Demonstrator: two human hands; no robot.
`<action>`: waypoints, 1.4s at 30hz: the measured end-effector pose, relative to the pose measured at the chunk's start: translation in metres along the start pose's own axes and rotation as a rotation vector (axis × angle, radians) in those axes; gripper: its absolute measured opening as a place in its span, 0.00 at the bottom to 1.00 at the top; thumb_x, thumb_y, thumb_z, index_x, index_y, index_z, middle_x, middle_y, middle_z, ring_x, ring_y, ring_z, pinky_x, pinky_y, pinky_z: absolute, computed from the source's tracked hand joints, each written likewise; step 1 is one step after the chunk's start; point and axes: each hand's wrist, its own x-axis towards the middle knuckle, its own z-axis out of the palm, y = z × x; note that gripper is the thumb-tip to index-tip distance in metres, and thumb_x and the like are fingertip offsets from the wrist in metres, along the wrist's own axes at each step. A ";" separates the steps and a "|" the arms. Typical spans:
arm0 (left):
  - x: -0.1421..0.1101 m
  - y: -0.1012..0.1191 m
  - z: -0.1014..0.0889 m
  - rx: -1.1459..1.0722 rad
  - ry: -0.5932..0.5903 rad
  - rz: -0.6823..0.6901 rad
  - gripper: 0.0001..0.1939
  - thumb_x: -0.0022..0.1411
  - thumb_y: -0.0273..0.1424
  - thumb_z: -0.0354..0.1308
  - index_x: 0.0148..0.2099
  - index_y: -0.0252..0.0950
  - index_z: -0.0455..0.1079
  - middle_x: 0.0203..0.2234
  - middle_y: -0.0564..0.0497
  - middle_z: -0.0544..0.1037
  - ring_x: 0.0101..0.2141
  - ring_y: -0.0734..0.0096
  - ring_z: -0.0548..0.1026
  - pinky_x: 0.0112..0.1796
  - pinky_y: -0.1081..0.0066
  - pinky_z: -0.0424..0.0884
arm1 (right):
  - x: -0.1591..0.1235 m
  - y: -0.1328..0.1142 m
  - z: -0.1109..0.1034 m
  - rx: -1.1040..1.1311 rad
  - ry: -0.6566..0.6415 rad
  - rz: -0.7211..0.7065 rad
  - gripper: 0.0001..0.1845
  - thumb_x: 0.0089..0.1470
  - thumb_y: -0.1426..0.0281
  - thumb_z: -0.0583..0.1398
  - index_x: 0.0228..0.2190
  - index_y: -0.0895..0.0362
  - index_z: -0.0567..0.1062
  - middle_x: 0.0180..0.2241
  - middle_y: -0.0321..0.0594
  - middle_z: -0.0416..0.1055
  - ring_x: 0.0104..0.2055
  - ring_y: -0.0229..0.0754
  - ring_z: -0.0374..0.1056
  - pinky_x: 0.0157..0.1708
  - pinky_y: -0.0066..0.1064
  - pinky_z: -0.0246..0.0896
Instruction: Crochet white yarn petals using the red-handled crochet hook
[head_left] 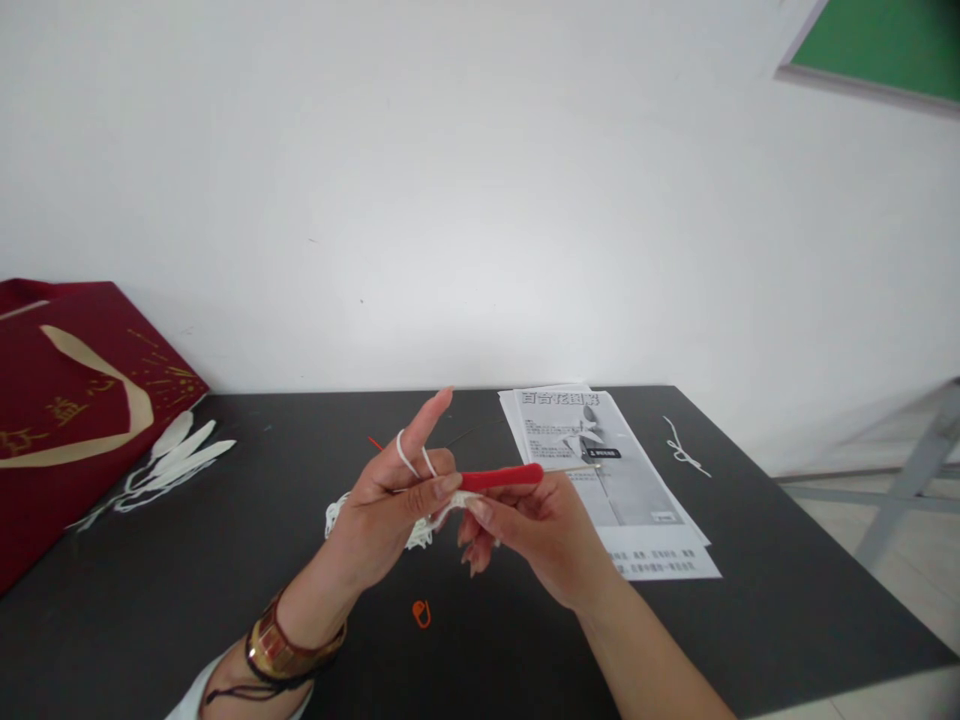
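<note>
My left hand is closed, its thumb and fingers pinching a white crochet piece at the left end of a red-handled crochet hook. White yarn loops round its raised index finger. My right hand pinches the same piece between thumb and fingers, and the red handle lies along its index finger. The metal end of the hook points right, past the knuckles. Where the left thumb covers the hook and stitches, I cannot make out the detail. Behind the left hand lies a heap of white yarn, partly hidden.
An orange stitch marker lies on the dark table before my hands. Printed sheets lie right, beyond them a knotted white yarn scrap. White crocheted petals rest left beside a dark red bag. A white wall stands behind.
</note>
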 end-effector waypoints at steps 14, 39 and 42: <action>0.000 -0.004 0.001 -0.026 -0.008 -0.014 0.32 0.64 0.27 0.57 0.67 0.52 0.55 0.21 0.57 0.64 0.21 0.75 0.65 0.24 0.74 0.60 | 0.001 0.002 0.000 -0.011 0.022 -0.014 0.09 0.51 0.66 0.68 0.29 0.60 0.81 0.23 0.35 0.77 0.20 0.30 0.71 0.22 0.21 0.69; 0.000 0.004 -0.005 0.042 -0.182 -0.100 0.40 0.62 0.23 0.60 0.68 0.58 0.49 0.30 0.53 0.76 0.30 0.69 0.76 0.30 0.72 0.70 | 0.004 0.009 0.000 0.036 0.175 -0.248 0.07 0.46 0.72 0.71 0.27 0.57 0.77 0.21 0.35 0.77 0.20 0.37 0.73 0.20 0.26 0.70; -0.001 0.005 -0.005 0.022 -0.194 -0.045 0.39 0.63 0.22 0.59 0.68 0.59 0.51 0.30 0.53 0.75 0.29 0.71 0.75 0.31 0.72 0.70 | 0.002 0.011 0.002 0.092 0.165 -0.262 0.07 0.45 0.73 0.71 0.26 0.57 0.78 0.21 0.34 0.77 0.19 0.34 0.72 0.18 0.23 0.69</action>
